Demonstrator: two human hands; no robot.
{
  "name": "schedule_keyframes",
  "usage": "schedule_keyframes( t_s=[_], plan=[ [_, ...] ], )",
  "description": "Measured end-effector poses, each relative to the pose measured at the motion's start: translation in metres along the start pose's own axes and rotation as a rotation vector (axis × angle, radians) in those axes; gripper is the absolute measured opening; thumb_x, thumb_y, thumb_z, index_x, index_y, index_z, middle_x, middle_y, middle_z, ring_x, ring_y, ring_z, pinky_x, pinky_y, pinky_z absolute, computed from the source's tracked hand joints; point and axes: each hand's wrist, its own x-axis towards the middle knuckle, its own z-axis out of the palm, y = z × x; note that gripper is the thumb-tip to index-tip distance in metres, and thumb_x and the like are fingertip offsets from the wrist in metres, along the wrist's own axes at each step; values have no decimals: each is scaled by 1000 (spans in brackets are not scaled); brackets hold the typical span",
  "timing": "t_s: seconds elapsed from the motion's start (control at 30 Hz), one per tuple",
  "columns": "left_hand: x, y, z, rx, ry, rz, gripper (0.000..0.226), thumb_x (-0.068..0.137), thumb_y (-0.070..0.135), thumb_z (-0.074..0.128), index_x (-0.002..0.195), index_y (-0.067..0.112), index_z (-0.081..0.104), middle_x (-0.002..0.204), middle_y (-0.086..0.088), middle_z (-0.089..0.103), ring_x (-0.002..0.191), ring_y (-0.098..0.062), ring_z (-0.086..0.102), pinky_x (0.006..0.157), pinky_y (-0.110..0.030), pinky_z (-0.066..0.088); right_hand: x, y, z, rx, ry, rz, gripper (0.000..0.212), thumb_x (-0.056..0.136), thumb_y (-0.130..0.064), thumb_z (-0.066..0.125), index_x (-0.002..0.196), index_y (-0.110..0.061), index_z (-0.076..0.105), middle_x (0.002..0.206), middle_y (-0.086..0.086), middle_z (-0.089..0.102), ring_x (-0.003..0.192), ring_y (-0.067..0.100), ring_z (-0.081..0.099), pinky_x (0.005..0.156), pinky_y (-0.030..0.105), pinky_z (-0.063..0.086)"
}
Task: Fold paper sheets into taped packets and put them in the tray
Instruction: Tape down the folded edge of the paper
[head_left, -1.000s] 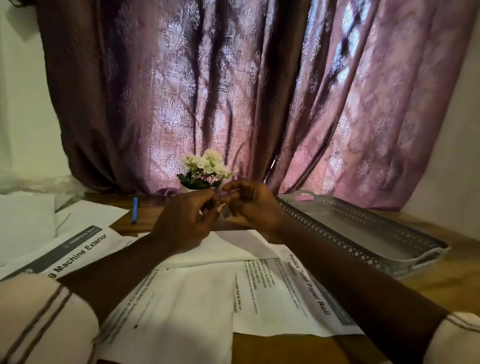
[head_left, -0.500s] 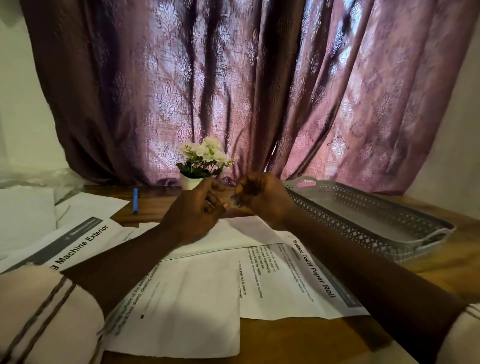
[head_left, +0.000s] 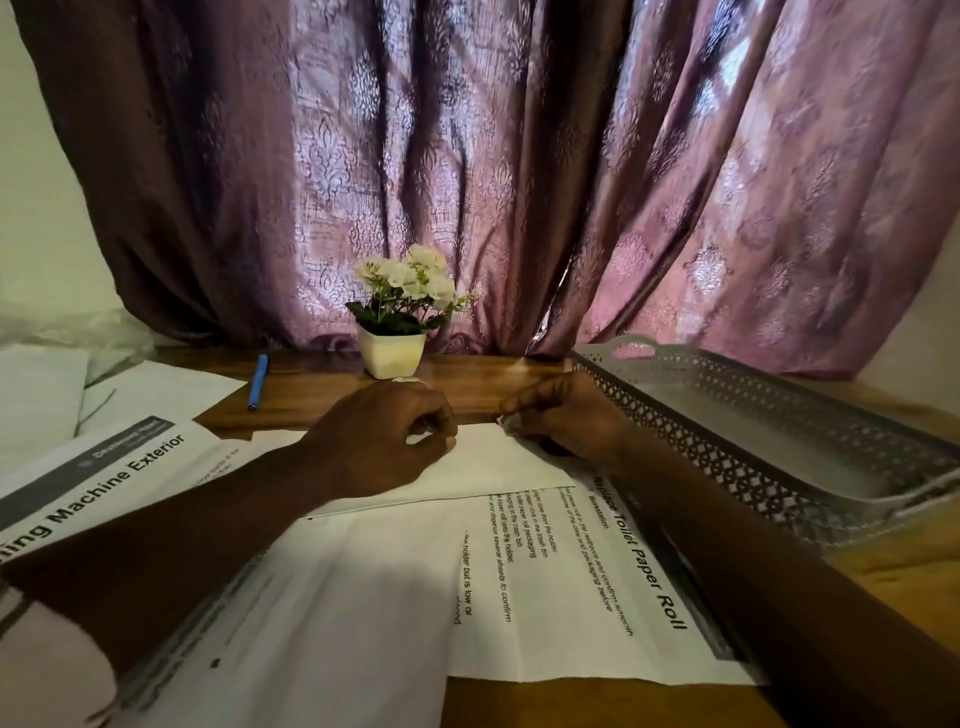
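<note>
While both hands rest low on the folded sheet (head_left: 483, 467), left hand (head_left: 384, 441) curls loosely, fingertips touching the paper, pinching nothing visible. Right hand (head_left: 566, 421) has fingers drawn together on a small crumpled pale scrap at the sheet's far corner; scrap's nature unclear. Tray (head_left: 769, 415) just right.

We see both hands resting on a folded paper sheet (head_left: 498, 462) on the wooden table (head_left: 332, 384). The left hand (head_left: 379, 436) presses its near-left part with fingers curled; the right hand (head_left: 566, 421) pinches its far-right corner. A perforated tray (head_left: 769, 457) stands just right.
</note>
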Motion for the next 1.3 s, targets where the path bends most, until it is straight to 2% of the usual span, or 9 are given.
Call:
schedule_keyframes(
  t_s=[0.1, 0.33, 0.5, 0.6, 0.7, 0.8, 0.9, 1.13, 1.3],
  plan=[
    [0, 2, -1, -3, -4, -11, 4, 88, 34, 74, 91, 32, 72, 90, 18, 69, 84, -1, 65, 70, -19, 51, 0, 3, 0, 31, 6, -7, 15, 84, 16, 73, 97, 9, 73, 61, -3, 73, 53, 2, 67, 55, 13, 53],
    [0, 1, -1, -15, -7, -5, 5, 89, 35, 74, 92, 31, 72, 90, 17, 70, 85, -2, 66, 72, -22, 53, -2, 2, 3, -68, -9, -53, 15, 84, 8, 77, 99, 5, 77, 88, 14, 76, 71, 9, 68, 68, 16, 59],
    [0, -2, 0, -13, -15, 3, 10, 87, 41, 69, 91, 32, 71, 90, 17, 70, 84, -2, 65, 73, -34, 56, -4, 0, 2, -223, -45, -102, 16, 88, 2, 76, 103, -2, 78, 105, 17, 79, 88, 16, 69, 93, 36, 59],
    [0, -4, 1, -15, -16, -4, 12, 86, 44, 67, 90, 33, 70, 89, 17, 69, 84, -3, 65, 74, -37, 57, -5, -1, 3, -244, -41, -111, 15, 89, 2, 76, 103, -2, 78, 105, 19, 78, 89, 19, 68, 96, 44, 58],
    [0, -4, 1, -19, -16, -7, 12, 86, 44, 66, 89, 34, 70, 88, 17, 69, 83, -2, 65, 73, -38, 57, -6, -2, 2, -285, -44, -134, 15, 89, 0, 76, 103, -5, 79, 102, 20, 79, 86, 24, 68, 91, 48, 59],
    [0, -3, 0, -4, -8, -8, 10, 86, 43, 66, 88, 33, 70, 87, 18, 69, 82, -2, 64, 73, -35, 56, -6, -1, 2, -326, -42, -155, 15, 90, -1, 75, 104, -4, 79, 97, 17, 79, 77, 14, 67, 77, 32, 60],
    [0, -2, 0, 4, -3, -11, 11, 85, 43, 64, 87, 33, 70, 87, 18, 69, 82, -1, 64, 72, -32, 55, -7, -2, 4, -429, -44, -187, 17, 90, -6, 76, 106, -7, 80, 88, 1, 76, 63, -5, 62, 65, 10, 52],
    [1, -2, 0, -13, -9, -29, 7, 86, 40, 69, 87, 33, 71, 88, 18, 70, 82, 1, 64, 73, -29, 55, -6, -8, 7, -556, -62, -201, 19, 91, -8, 75, 109, -12, 80, 82, -17, 67, 65, -11, 60, 62, -1, 43],
    [0, -1, 0, -19, -13, -32, 8, 86, 40, 69, 89, 33, 71, 89, 18, 71, 83, 0, 65, 74, -31, 57, -4, -14, 5, -553, -109, -166, 25, 91, -9, 75, 116, -15, 76, 90, -17, 65, 77, -6, 60, 59, -1, 42]
  ],
)
